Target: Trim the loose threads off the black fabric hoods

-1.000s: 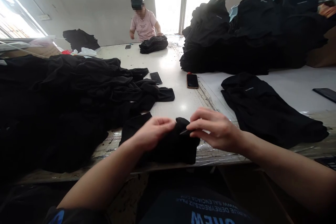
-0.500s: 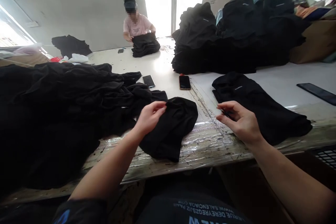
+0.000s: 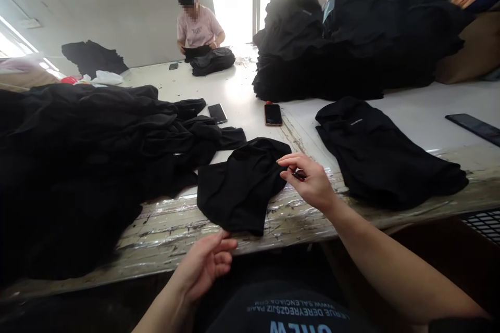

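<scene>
On the table's front part a small black garment (image 3: 242, 182) lies flat with soft folds. Over its right edge is my right hand (image 3: 307, 179), its fingers curled around small dark thread snips (image 3: 299, 175), which the palm partly hides. My left hand (image 3: 209, 260) is low at the table's front edge, palm turned up and fingers loosely bent, with nothing visible in them. Its fingertips are close by the garment's lower hem; whether they touch it I cannot tell. To the right lies a folded black garment stack (image 3: 383, 156) with a small pale logo.
A big heap of black garments (image 3: 78, 156) covers the left side. Tall dark stacks (image 3: 320, 57) stand at the back right. Phones (image 3: 273, 114) lie mid-table, and a dark flat device (image 3: 474, 127) at the right. Across the table a person (image 3: 199, 26) handles black cloth.
My right hand has moved left, from beside the folded stack to the small garment. My left hand has come down from that garment's top to the table edge. The view has tilted down slightly.
</scene>
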Motion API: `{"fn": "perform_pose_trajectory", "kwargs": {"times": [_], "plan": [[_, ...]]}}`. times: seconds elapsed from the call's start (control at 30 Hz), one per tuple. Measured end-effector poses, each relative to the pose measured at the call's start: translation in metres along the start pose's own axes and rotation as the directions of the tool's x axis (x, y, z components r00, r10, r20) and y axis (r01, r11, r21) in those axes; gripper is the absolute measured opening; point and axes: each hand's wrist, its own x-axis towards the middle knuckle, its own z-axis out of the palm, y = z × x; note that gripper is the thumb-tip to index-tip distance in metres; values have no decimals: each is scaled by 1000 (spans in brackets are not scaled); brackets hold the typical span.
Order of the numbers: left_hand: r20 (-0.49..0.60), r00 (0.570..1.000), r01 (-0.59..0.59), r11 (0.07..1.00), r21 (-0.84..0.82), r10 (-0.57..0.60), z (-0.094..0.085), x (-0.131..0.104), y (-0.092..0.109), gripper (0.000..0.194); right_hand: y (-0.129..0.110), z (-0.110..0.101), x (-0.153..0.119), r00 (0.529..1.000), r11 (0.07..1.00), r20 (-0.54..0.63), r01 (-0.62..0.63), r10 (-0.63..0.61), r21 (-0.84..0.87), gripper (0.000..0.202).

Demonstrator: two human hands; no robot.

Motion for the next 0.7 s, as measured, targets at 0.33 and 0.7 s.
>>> {"fn": "perform_pose_trajectory", "kwargs": {"times": [0.33, 0.7], "plan": [[-90, 968, -247, 949, -196, 233, 15, 25, 6, 18, 9, 41, -46, 922, 966, 352, -72, 159, -248, 24], [23, 885, -462, 883, -84, 465, 19, 20, 0, 23, -40, 51, -36, 881, 936, 378, -340, 285, 86, 20]]}}
